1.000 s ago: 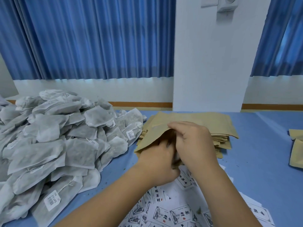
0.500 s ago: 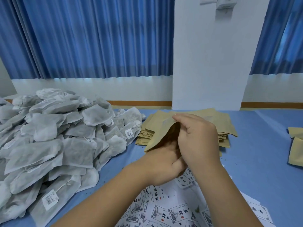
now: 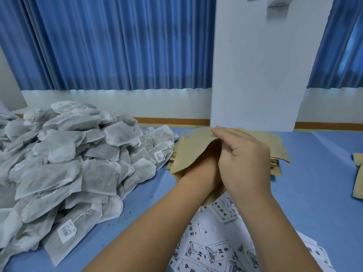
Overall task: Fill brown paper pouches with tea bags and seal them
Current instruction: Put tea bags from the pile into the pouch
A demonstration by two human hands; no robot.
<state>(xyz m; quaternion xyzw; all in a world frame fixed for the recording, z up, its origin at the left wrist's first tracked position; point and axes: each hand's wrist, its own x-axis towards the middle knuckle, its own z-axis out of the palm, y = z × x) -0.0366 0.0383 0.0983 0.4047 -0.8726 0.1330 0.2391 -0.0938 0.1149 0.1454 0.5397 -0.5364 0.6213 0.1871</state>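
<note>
A brown paper pouch is held up off the blue table, in front of a flat stack of the same pouches. My right hand pinches its upper edge and holds the mouth apart. My left hand is pushed into the pouch up to the wrist. Its fingers are hidden, and whatever they hold is hidden too. A big heap of grey-white tea bags with strings and barcode tags fills the left of the table.
Sheets of printed white labels lie under my forearms at the near edge. Some more brown pouches sit at the far right edge. A white pillar and blue curtains stand behind the table.
The pouch has been raised and tipped more upright, its mouth spread wider. My left hand has slid further into it. My right hand has moved up along the pouch's edge.
</note>
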